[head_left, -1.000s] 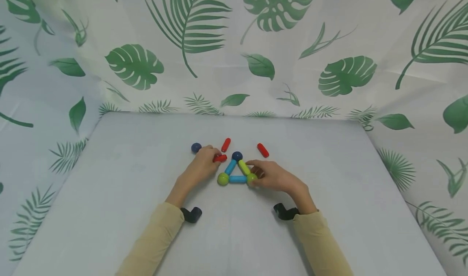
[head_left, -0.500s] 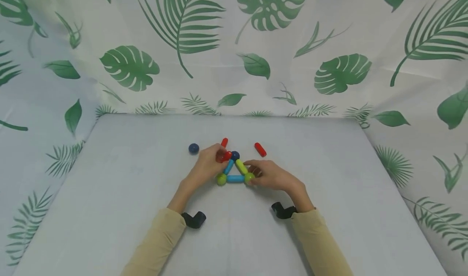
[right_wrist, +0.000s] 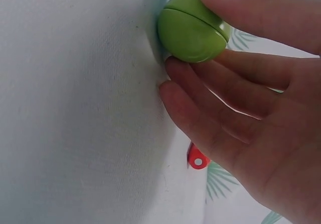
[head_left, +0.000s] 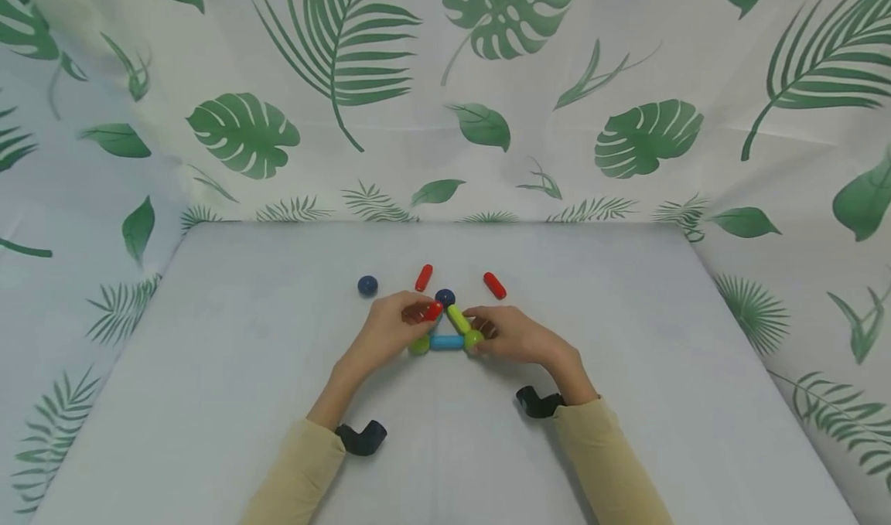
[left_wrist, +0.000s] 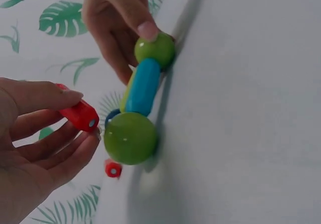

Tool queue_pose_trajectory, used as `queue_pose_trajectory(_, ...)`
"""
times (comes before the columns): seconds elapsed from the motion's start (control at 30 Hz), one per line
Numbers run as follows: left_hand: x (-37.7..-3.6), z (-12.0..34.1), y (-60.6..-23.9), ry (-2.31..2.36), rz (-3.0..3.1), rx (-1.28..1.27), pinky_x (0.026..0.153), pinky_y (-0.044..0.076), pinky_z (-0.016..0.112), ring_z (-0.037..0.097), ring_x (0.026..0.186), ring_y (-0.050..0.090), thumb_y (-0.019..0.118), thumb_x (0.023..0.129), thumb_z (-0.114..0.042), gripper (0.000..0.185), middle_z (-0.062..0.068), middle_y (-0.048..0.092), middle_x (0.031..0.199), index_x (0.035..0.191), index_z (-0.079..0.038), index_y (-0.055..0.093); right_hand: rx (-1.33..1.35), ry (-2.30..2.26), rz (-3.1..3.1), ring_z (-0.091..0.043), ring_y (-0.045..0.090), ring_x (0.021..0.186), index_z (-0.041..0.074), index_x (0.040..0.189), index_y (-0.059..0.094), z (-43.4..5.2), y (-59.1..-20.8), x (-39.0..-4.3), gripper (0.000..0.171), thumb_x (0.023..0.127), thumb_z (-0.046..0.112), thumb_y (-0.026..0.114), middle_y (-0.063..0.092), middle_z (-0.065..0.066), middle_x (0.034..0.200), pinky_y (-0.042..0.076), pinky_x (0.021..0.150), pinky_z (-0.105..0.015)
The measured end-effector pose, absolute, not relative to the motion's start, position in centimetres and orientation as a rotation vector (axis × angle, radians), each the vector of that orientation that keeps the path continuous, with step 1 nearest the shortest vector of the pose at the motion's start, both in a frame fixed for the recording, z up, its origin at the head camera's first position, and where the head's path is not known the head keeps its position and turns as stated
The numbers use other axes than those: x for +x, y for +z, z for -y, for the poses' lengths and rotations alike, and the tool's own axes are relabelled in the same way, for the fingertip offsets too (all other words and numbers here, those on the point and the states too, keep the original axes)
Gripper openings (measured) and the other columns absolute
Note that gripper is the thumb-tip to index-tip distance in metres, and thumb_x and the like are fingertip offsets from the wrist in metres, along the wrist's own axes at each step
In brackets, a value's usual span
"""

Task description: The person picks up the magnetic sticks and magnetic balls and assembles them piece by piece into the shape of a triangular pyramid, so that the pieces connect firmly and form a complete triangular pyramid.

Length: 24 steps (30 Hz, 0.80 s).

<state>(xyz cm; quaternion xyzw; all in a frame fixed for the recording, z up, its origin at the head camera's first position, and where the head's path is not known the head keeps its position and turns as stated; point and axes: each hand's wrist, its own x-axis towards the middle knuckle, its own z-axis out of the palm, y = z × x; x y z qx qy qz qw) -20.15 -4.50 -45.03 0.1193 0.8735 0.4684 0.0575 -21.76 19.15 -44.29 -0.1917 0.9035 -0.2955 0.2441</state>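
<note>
1. At the middle of the desk (head_left: 209, 401) lies a flat triangle of rods and balls: a blue rod (head_left: 446, 342) along the near side, a yellow-green rod (head_left: 458, 318) on the right side, green balls at the two near corners, and a dark blue ball (head_left: 445, 298) at the far corner.
2. Left hand (head_left: 390, 330): thumb and fingers (left_wrist: 60, 96) pinch a red rod (head_left: 431, 311), held just above the triangle's left side, near the left green ball (left_wrist: 130, 137) but not touching it.
3. Right hand (head_left: 511, 335): fingers pinch the right green ball (right_wrist: 193, 27), steadying that corner.
4. Loose parts beyond the triangle: two red rods (head_left: 423, 277) (head_left: 495, 284) and a second dark blue ball (head_left: 367, 284).
5. Judgement: the step in hand is adding the red rod to the frame. The next move calls for lining one rod end up with a ball while the right hand keeps the frame from sliding.
</note>
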Motion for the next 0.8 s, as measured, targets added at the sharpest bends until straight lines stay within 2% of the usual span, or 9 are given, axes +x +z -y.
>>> queue_pose_trajectory(0.33, -19.2, 4.7, -46.8, 1.401, -2.699, 0.404, 0.090, 0.060, 0.037, 0.021, 0.099, 0.068, 0.080, 0.088, -0.007, 0.036, 0.007, 0.074, 0.110, 0.122, -0.006, 0.071, -0.519, -0.800, -2.467, -0.023, 0.063, 0.106, 0.007, 0.142, 0.059, -19.2, -44.0, -21.5, 0.054, 0.092, 0.014, 0.077, 0.070, -0.008, 0.115, 0.057, 0.096, -0.043)
queue_pose_trajectory(0.6, -19.0, 5.7, -47.8, 1.395, -2.666, 0.375, 0.087, 0.060, 0.035, 0.019, 0.095, 0.067, 0.082, 0.087, -0.009, 0.027, 0.007, 0.072, 0.105, 0.112, -0.003, 0.073, -0.527, -0.812, -2.457, -0.023, 0.064, 0.106, 0.006, 0.142, 0.058, -19.2, -44.0, -21.7, 0.055, 0.091, 0.015, 0.077, 0.070, -0.008, 0.116, 0.058, 0.095, -0.042)
queue_pose_trajectory(0.8, -18.9, 5.9, -47.8, 1.393, -2.635, 0.303, 0.085, 0.060, 0.034, 0.016, 0.089, 0.065, 0.084, 0.086, -0.012, 0.027, 0.005, 0.071, 0.102, 0.110, -0.004, 0.073, -0.511, -0.880, -2.443, -0.021, 0.065, 0.107, 0.011, 0.141, 0.060, -20.1, -44.4, -22.2, 0.050, 0.096, 0.030, 0.072, 0.071, -0.004, 0.116, 0.057, 0.096, -0.044)
